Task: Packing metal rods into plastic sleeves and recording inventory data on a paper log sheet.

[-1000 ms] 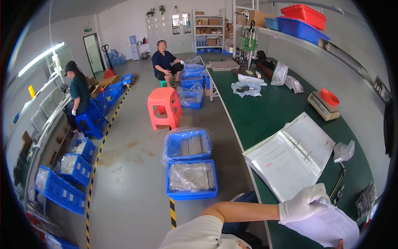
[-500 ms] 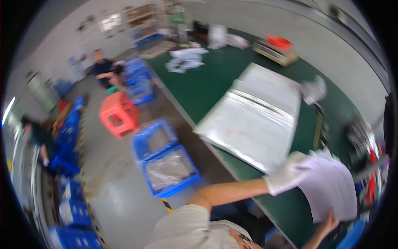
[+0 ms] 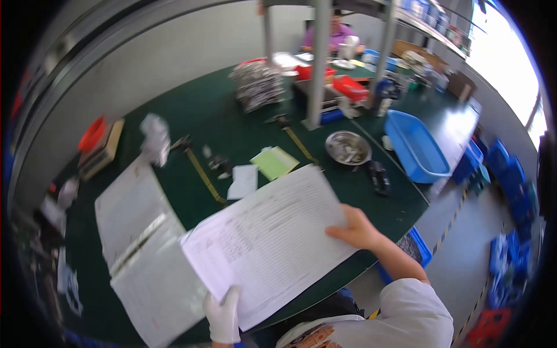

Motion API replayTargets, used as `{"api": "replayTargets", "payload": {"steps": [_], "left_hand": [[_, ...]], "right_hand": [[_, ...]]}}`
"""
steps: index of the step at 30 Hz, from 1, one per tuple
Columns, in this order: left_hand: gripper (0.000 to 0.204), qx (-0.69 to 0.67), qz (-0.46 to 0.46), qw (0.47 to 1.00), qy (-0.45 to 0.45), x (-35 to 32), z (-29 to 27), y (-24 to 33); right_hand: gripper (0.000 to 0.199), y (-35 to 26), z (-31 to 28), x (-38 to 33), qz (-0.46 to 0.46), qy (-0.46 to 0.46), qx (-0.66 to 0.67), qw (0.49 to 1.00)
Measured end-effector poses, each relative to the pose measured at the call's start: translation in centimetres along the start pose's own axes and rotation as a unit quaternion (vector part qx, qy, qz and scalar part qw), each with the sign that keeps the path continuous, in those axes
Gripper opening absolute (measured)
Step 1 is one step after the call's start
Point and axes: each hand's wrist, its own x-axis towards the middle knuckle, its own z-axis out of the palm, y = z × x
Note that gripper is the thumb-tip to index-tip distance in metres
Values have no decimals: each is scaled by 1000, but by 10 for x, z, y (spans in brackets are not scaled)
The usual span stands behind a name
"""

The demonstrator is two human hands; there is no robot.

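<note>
- Left hand [image 3: 223, 316], in a white glove, pinching the near edge of a stack of printed sheets [image 3: 270, 243], fingers closed on the paper.
- Right hand [image 3: 355, 229], bare, clasping the right edge of the same sheets, thumb on top and fingers curled under.
- Sheets held between both hands just above the near edge of the green table [image 3: 220, 124], tilted and overlapping the right page of an open ring binder [image 3: 136, 238].
- Binder lying flat on the table to the left, its metal rings showing along the fold.
- Beyond the sheets: a small white paper slip [image 3: 243, 181] and a pale green notepad [image 3: 275, 162], just beside each other.
- Further right, a round metal bowl [image 3: 348, 148] with small parts inside, near a blue plastic bin [image 3: 415, 145].
- Far left, a red dish on a scale [image 3: 98, 142], well apart from the hands.
- At the far end of the table, another person in a purple top [image 3: 332, 37], seated.
</note>
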Motion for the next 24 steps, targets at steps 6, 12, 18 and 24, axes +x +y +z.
{"api": "replayTargets", "payload": {"steps": [6,12,18,24], "left_hand": [[30,174,-20,984,15,-19,13,-23],[38,167,-61,983,47,-24,26,-7],[45,127,-88,987,47,-20,16,-18],[64,293,183,938,-17,-40,-32,-96]], "right_hand": [[38,-3,-30,-18,16,73,-239,968],[22,8,-117,-10,-3,96,-368,925],[23,23,-228,79,66,155,-491,855],[21,92,-306,170,149,186,-616,751]]}}
